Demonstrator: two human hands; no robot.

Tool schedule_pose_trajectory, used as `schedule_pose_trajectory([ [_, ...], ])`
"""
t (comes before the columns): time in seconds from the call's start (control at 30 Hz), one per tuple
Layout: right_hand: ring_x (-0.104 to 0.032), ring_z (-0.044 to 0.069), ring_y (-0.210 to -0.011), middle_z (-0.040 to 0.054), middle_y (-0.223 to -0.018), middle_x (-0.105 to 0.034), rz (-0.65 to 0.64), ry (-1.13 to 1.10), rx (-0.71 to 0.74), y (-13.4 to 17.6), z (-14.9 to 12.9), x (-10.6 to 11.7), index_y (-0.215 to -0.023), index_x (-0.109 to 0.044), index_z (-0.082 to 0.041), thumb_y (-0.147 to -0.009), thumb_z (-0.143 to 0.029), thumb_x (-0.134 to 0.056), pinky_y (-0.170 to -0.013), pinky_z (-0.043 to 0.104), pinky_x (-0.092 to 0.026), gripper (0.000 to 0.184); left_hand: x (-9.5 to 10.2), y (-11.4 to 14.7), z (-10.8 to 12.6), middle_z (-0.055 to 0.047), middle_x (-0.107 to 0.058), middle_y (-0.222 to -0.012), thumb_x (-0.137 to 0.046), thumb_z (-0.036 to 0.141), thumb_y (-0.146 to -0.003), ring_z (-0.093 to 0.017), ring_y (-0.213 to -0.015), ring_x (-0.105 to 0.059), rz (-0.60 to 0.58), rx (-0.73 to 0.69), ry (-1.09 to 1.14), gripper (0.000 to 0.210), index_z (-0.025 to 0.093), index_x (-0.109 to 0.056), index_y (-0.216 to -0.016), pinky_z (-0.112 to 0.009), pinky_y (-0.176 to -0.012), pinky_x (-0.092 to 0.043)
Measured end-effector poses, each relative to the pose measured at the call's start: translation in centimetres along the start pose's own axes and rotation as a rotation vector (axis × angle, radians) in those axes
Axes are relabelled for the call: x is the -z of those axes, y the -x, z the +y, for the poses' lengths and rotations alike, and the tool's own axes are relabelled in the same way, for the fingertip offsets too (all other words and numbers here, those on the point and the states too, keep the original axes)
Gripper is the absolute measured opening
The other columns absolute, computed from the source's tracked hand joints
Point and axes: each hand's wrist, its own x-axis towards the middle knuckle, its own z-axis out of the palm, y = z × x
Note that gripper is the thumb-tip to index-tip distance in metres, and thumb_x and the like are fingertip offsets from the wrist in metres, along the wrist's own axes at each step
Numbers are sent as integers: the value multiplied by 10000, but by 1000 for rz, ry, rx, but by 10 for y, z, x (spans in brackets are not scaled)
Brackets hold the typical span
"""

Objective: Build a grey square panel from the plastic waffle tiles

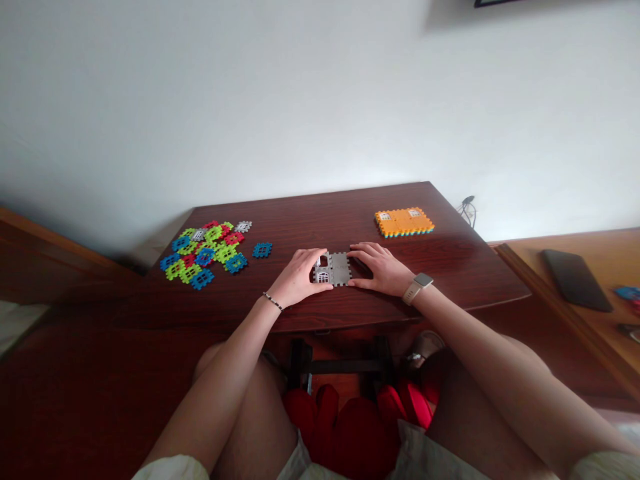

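Two grey interlocking tiles lie side by side on the dark wooden table, a window tile (323, 276) with white window inserts and a plain tile (342, 269). They appear joined along their toothed edges. My left hand (297, 277) grips the window tile from the left, thumb at its near edge and fingers at its far edge. From the right, my right hand (384, 269) curves round the plain tile, its thumb and fingertips at the tile's right corners. Part of the window tile is hidden behind my left fingers.
A pile of green, blue, red and grey tiles (220, 252) spreads over the table's left side, with a single blue tile (262, 250) beside it. An orange-topped stack of joined tiles (405, 221) sits at the back right. Behind the table (320, 213) rises a white wall (310, 100).
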Motion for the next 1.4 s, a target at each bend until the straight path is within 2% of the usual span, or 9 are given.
schedule_pose_trajectory([
  [0.87,-516,430,-1500,169,-1613,-587,-4,8,-1,1,0,0,-1525,-618,-282,-963,-707,-731,-1211,695,-475,714,1,-2,-1,-115,-630,-1559,-934,418,-851,-357,-1435,-569,-15,8,-8,861,286,-510,-1588,-573,-1233,-487],
  [1.1,-513,434,-1502,166,-1616,-583,-4,3,-2,1,0,0,-1526,-614,-296,-961,-705,-734,-1208,708,-472,708,5,-4,4,-104,-639,-1556,-920,418,-864,-352,-1424,-569,-33,-18,-5,794,280,-548,-1552,-573,-1240,-474],
  [1.4,-506,431,-1510,170,-1623,-576,-11,16,4,1,2,-1,-1519,-617,-271,-961,-706,-735,-1219,691,-468,718,5,-4,4,-119,-622,-1564,-914,407,-865,-363,-1427,-560,-42,-16,-16,833,264,-508,-1579,-569,-1243,-466],
])
